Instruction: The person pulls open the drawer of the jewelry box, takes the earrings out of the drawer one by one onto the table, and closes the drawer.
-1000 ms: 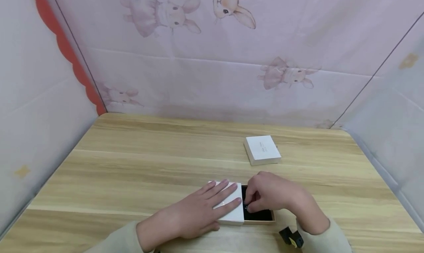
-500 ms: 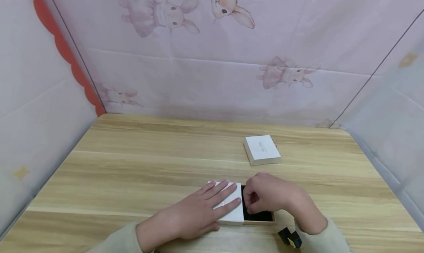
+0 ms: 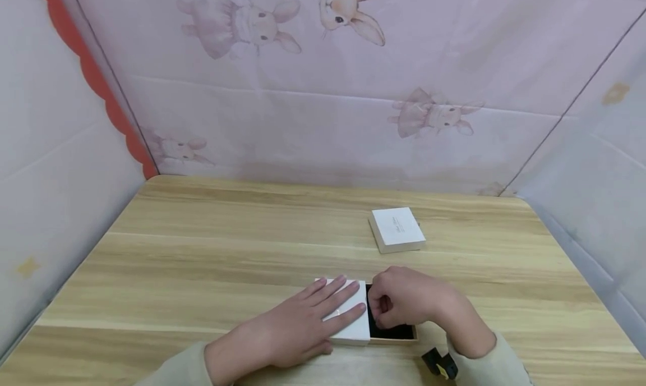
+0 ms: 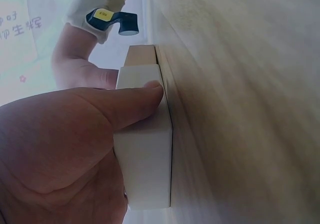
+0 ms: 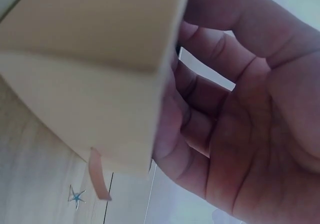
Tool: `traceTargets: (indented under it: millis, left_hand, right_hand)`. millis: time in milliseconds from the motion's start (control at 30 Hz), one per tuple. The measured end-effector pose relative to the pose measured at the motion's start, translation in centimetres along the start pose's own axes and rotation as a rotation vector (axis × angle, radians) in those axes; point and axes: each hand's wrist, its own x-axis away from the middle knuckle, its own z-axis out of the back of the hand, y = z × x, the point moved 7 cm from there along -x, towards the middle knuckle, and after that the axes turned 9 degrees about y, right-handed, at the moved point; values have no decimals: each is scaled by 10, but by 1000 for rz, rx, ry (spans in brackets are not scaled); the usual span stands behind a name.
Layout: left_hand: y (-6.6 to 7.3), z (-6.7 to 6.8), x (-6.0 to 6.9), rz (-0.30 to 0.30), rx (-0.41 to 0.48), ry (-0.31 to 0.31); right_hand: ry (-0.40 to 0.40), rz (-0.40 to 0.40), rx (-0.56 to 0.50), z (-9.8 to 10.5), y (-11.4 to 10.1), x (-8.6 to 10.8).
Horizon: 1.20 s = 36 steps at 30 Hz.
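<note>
My left hand (image 3: 298,327) rests on the white sleeve of a small jewelry box (image 3: 348,341), fingers straight and spread over its top. In the left wrist view the thumb (image 4: 135,103) presses the sleeve's (image 4: 145,169) side. From the sleeve's right end the drawer (image 3: 415,332) is pulled partly out, showing a black lining (image 3: 391,331). My right hand (image 3: 411,296) reaches into it with curled fingers; the drawer's wall (image 5: 115,103) hides their tips in the right wrist view. Whether they pinch anything cannot be seen. A pink ribbon tab (image 5: 98,176) hangs from the drawer's end.
Farther back stands a closed white box (image 3: 396,229) with small lettering. A black device with a yellow label (image 3: 440,363) sits at the right wrist. A small star shape (image 5: 76,197) shows beyond the drawer. Rabbit-printed cloth (image 3: 282,111) borders the wooden table (image 3: 202,262) at the back.
The right fingers have stayed in the drawer, shifting slightly. A tiny silvery glint at their tips a second ago is now hidden. The left hand has stayed on the sleeve.
</note>
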Motion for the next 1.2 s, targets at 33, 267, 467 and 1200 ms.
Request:
traceTargets:
  millis: [33, 267, 467, 1200]
  left_hand:
    - [0, 0, 0, -2, -1, 0]
    - [-1, 0, 0, 3, 1, 0]
    - [0, 1, 0, 3, -12, -9]
    - [0, 1, 0, -8, 0, 4]
  right_hand:
    - [-1, 1, -2, 0, 0, 0]
    - [-2, 3, -12, 0, 0, 0]
    - [-8, -13, -23, 1, 0, 0]
    - [4, -23, -54, 9, 4, 6]
